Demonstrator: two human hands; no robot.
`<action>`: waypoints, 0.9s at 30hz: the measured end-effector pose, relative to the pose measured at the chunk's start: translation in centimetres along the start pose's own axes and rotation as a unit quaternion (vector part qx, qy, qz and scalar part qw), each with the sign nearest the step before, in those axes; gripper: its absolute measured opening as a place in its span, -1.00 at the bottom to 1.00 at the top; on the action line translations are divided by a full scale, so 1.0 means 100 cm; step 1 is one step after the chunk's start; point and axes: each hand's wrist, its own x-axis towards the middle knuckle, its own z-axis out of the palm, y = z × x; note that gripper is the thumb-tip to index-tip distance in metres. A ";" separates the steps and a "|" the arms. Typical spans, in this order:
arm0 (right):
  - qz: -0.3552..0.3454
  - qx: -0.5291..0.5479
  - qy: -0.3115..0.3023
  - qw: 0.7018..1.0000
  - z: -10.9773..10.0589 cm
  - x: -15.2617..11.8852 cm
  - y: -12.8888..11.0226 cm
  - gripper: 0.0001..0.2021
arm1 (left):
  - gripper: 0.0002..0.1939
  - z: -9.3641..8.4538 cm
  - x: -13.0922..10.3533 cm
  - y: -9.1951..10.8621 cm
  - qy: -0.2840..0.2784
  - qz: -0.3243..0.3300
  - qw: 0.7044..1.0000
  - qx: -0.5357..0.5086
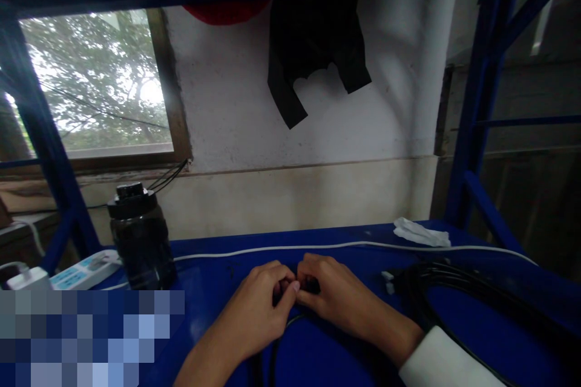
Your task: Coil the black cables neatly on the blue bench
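My left hand and my right hand meet over the blue shelf, fingertips pressed together. Both are closed, with bent fingers and thumbs pinching. A thin black cable curves up from the front edge of the view to the fingers. Its end, and the exact spot being pinched, lie hidden behind the fingers. To the right of my right hand rests a coil of black cable, with a pale connector at its near left end.
A dark bottle and a white power strip stand at the left. Across the back runs a white cord, with crumpled white paper behind it. Blue posts frame the shelf; a black bag hangs on the wall.
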 end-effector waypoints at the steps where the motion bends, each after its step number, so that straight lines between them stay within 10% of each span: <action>1: 0.003 0.000 0.000 1.000 0.000 0.000 0.001 -0.83 | -0.78 -0.001 0.000 0.001 -0.002 0.002 1.000 0.001; 27: -0.002 0.162 0.115 0.980 0.002 0.010 0.012 -0.72 | -0.73 -0.004 0.005 -0.019 0.079 -0.114 0.980 0.140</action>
